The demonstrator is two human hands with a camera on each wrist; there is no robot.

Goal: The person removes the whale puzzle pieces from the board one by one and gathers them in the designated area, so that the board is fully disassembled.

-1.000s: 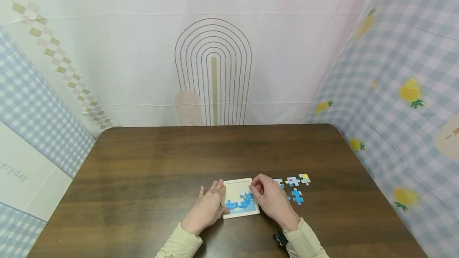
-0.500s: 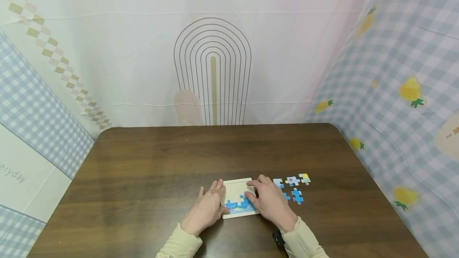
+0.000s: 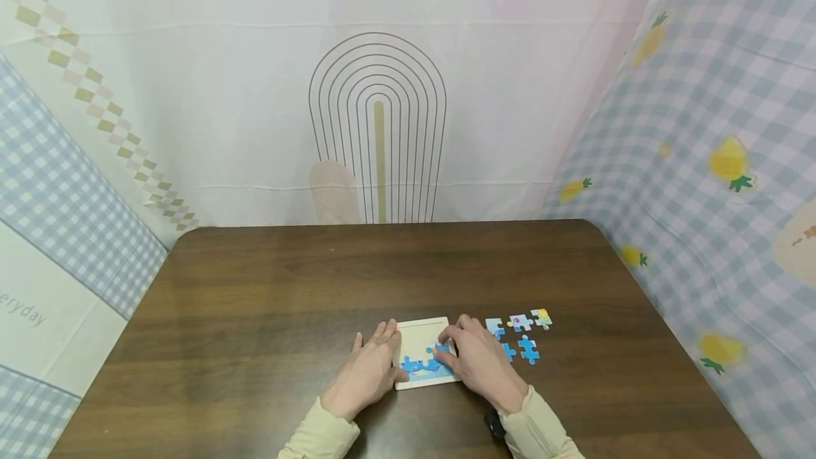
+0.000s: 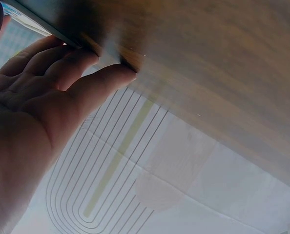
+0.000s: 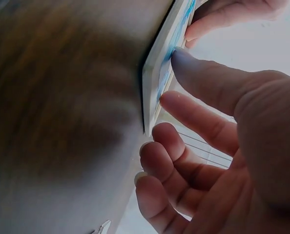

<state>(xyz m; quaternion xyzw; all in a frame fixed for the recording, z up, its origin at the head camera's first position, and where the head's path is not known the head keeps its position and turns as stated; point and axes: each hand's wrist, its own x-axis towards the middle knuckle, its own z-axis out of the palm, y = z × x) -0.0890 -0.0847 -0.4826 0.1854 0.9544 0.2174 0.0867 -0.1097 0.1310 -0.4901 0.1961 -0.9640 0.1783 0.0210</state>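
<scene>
A jigsaw tray [image 3: 422,322] with a pale frame lies on the table in the head view, with blue pieces [image 3: 414,365] along its near part. My left hand [image 3: 365,374] rests along the tray's left side, fingers extended and thumb at its near left corner. With thumb and index finger, my right hand [image 3: 481,360] holds a blue puzzle piece [image 3: 443,348] at the tray's right side; the hand partly hides it. In the right wrist view, the thumb [image 5: 186,66] and index finger [image 5: 184,109] touch the tray's face, while the other fingers curl beside its edge.
Several loose puzzle pieces lie right of the tray, among them a blue one [image 3: 528,350], a pale one [image 3: 520,322] and a yellow-patterned one [image 3: 542,317]. Brown table [image 3: 287,282] surrounds them; a patterned cloth [image 3: 255,91] hangs behind its far edge.
My right hand has shifted slightly left onto the tray, its thumb and index finger spreading apart. The blue piece there now lies more in line with its neighbours. My left hand stays put.
</scene>
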